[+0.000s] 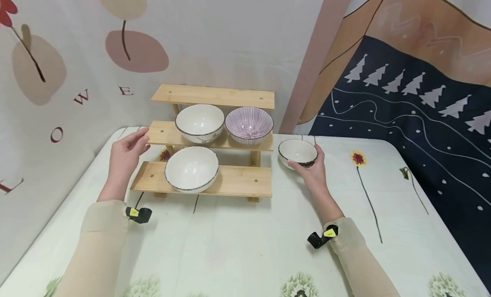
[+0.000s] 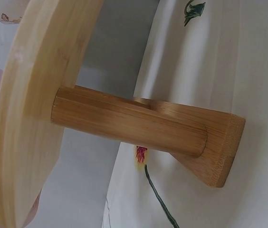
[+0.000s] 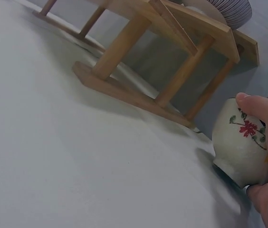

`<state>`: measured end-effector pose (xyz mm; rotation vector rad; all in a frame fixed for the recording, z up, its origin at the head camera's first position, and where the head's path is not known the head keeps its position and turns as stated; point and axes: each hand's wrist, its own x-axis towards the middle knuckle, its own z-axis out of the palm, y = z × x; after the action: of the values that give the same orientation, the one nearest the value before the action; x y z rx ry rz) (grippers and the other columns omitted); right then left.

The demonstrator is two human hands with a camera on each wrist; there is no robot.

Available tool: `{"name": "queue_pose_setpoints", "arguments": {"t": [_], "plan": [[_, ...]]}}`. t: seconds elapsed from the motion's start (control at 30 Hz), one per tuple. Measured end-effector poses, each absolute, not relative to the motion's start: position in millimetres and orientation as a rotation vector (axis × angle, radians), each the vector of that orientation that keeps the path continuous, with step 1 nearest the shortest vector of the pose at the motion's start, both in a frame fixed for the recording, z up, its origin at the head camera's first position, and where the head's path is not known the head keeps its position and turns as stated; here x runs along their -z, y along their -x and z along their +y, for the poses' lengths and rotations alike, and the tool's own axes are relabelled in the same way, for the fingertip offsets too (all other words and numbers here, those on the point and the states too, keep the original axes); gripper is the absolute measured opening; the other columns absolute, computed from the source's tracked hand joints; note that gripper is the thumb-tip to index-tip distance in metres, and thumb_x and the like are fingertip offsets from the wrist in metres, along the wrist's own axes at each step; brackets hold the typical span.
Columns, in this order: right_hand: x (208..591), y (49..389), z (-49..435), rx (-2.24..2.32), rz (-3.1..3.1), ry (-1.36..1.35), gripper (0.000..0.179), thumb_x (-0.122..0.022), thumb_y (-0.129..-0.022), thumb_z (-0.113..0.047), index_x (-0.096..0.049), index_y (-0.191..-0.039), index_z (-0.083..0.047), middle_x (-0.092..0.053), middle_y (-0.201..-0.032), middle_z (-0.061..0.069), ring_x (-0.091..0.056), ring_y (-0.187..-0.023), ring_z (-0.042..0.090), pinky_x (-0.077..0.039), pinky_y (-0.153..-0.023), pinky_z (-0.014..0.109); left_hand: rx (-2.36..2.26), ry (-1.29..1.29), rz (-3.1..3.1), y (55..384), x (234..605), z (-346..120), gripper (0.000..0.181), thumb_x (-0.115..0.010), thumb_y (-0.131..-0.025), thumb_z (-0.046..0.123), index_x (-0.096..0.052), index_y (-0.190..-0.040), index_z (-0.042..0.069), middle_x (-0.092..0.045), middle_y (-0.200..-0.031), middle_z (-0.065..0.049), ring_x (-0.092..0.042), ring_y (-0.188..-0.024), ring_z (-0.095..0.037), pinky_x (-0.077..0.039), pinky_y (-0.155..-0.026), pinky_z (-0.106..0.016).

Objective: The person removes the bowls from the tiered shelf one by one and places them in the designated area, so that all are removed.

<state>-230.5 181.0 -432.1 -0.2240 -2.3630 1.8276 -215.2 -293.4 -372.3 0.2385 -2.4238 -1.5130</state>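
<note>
At the left end of a three-tier wooden display stand, my left hand holds the end of the middle board. Skin shows on both sides of that board in the left wrist view. My right hand grips a small white bowl by its right side, thumb at the near side. A red flower with green leaves decorates this bowl in the right wrist view, where its base is close over the tablecloth.
On the middle tier sit a white bowl and a purple-striped bowl, side by side. Another white bowl with a patterned rim rests on the bottom tier. The top board stands near a printed curtain. Flowers are printed on the pale tablecloth.
</note>
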Motion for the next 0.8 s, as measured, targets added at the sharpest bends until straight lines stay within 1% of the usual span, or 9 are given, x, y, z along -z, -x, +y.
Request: {"name": "queue_pose_setpoints", "arguments": {"t": [0.07, 0.33, 0.43, 0.57, 0.8], "plan": [[430.7, 230.1, 182.3, -1.836, -2.372, 0.227, 0.108, -0.083, -0.082, -0.018, -0.008, -0.159, -0.012, -0.022, -0.163, 0.017, -0.025, -0.152, 0.028, -0.022, -0.132, 0.039, 1.525, -0.233, -2.41, 215.4, 371.3, -292.9, 0.05, -0.052, -0.104, 0.032, -0.049, -0.146, 0.006, -0.044, -0.155, -0.014, -0.06, -0.106, 0.015, -0.053, -0.087, -0.001], [430.4, 225.5, 187.7, -1.932, -2.362, 0.199, 0.107, -0.081, -0.082, -0.013, -0.007, -0.159, -0.016, -0.022, -0.164, 0.015, -0.026, -0.152, 0.031, -0.021, -0.132, 0.042, 1.517, -0.246, -2.427, 215.3, 371.2, -292.5, 0.05, -0.051, -0.104, 0.033, -0.048, -0.147, 0.008, -0.045, -0.154, -0.016, -0.06, -0.104, 0.015, -0.054, -0.088, -0.002], [431.6, 223.5, 189.3, -1.932, -2.383, 0.183, 0.109, -0.081, -0.082, -0.012, -0.005, -0.159, -0.018, -0.021, -0.164, 0.014, -0.025, -0.152, 0.032, -0.02, -0.132, 0.044, 1.503, -0.253, -2.435, 214.8, 371.4, -292.6, 0.052, -0.05, -0.103, 0.037, -0.048, -0.147, 0.009, -0.045, -0.154, -0.015, -0.059, -0.1, 0.018, -0.054, -0.088, -0.002], [432.3, 221.7, 189.9, -1.936, -2.405, 0.164, 0.113, -0.082, -0.082, -0.012, -0.001, -0.16, -0.019, -0.017, -0.166, 0.014, -0.023, -0.153, 0.032, -0.019, -0.132, 0.045, 1.51, -0.262, -2.435, 214.3, 371.5, -292.5, 0.054, -0.05, -0.103, 0.04, -0.048, -0.147, 0.01, -0.046, -0.154, -0.014, -0.056, -0.089, 0.024, -0.053, -0.087, -0.001], [432.8, 221.7, 191.2, -1.951, -2.411, 0.172, 0.113, -0.081, -0.082, -0.014, 0.001, -0.16, -0.021, -0.017, -0.166, 0.014, -0.022, -0.153, 0.033, -0.019, -0.132, 0.046, 1.497, -0.274, -2.444, 214.9, 372.2, -291.2, 0.054, -0.049, -0.103, 0.041, -0.048, -0.148, 0.01, -0.045, -0.154, -0.015, -0.055, -0.088, 0.025, -0.053, -0.085, 0.001]]}}
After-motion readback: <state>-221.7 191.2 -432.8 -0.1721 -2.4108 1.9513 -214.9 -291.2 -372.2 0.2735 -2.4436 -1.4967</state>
